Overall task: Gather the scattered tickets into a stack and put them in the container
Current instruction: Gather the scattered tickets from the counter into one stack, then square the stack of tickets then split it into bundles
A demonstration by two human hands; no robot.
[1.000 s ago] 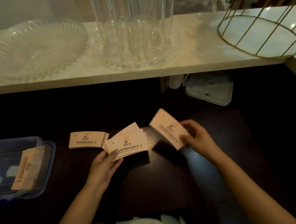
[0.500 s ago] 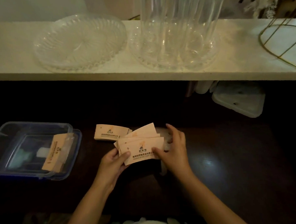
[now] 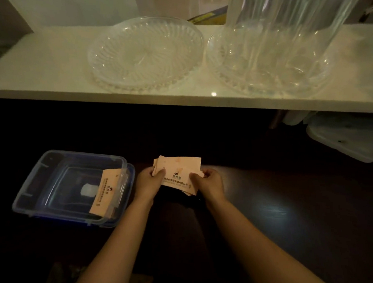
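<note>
A loose stack of pale orange tickets (image 3: 178, 173) is held over the dark table (image 3: 271, 201) between both hands. My left hand (image 3: 148, 184) grips its left edge with the thumb on top. My right hand (image 3: 209, 182) grips its right edge. The tickets are not squared; several corners stick out at the top and lower right. Left of my hands stands a clear blue-rimmed plastic container (image 3: 53, 170), open. More tickets (image 3: 106, 192) lean against its right inner wall.
A white shelf (image 3: 47, 68) runs across above the table, carrying a ribbed clear dish (image 3: 146, 52) and a tall clear glass vessel (image 3: 283, 34) on a second dish. A white plastic lid (image 3: 345, 141) lies under the shelf at the right.
The separate bundle that lay on the table is now part of the stack in both hands. The stack has been lifted and pulled together. The view has shifted left.
</note>
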